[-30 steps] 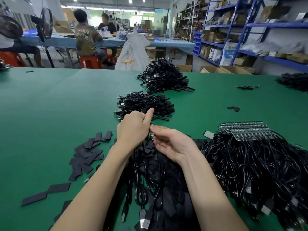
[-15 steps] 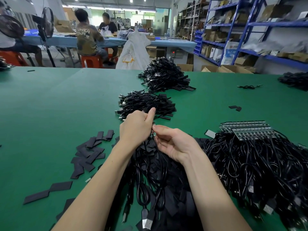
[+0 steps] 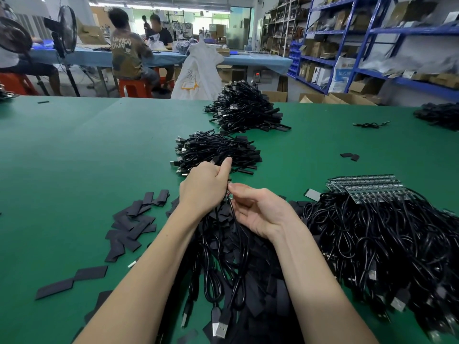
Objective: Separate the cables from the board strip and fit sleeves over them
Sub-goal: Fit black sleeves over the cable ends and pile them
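Pinching a small circuit board (image 3: 229, 192) between them, the left hand (image 3: 204, 188) curls in a fist around it and the right hand (image 3: 258, 209) nips its edge with thumb and forefinger; its black cable (image 3: 239, 244) trails down over loose sleeves (image 3: 134, 219) on the green table (image 3: 74, 150), board strips (image 3: 367, 188) lying to the right.

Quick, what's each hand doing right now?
Left hand: curled, gripping the small board piece.
Right hand: fingertips pinching the same board piece.
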### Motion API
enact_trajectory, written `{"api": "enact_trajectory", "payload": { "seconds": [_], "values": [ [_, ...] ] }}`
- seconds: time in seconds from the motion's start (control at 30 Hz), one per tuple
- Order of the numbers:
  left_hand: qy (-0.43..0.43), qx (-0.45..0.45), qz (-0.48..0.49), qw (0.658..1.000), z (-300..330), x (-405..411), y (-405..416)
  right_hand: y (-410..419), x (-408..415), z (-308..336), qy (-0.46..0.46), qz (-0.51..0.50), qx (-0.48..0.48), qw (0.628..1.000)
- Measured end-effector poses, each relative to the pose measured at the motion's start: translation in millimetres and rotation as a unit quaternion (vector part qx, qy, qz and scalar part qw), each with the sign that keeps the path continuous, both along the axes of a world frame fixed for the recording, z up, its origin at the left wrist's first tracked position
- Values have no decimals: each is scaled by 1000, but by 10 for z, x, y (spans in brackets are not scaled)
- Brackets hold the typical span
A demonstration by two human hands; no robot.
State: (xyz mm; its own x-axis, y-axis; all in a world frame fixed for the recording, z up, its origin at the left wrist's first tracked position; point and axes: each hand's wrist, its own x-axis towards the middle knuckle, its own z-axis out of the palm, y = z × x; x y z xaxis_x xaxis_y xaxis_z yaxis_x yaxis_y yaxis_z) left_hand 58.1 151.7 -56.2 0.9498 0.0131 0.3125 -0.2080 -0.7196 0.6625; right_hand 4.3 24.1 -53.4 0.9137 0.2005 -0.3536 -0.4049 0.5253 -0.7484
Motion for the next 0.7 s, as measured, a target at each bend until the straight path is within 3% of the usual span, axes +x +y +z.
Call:
{"api": "enact_trajectory", "payload": {
  "seconds": [0.27,0.53,0.7],
  "values": [
    [-71,15,-9,997,64,-58,20,-69,19,60,-78,-10,-163,983],
    [-78,25,-38,996,82,-82,-30,-52,2,55,-24,-3,-84,996],
    [-48,-29,-58,997,108,-99,-37,-50,-37,38,-15,15,-6,1000]
  ]
}}
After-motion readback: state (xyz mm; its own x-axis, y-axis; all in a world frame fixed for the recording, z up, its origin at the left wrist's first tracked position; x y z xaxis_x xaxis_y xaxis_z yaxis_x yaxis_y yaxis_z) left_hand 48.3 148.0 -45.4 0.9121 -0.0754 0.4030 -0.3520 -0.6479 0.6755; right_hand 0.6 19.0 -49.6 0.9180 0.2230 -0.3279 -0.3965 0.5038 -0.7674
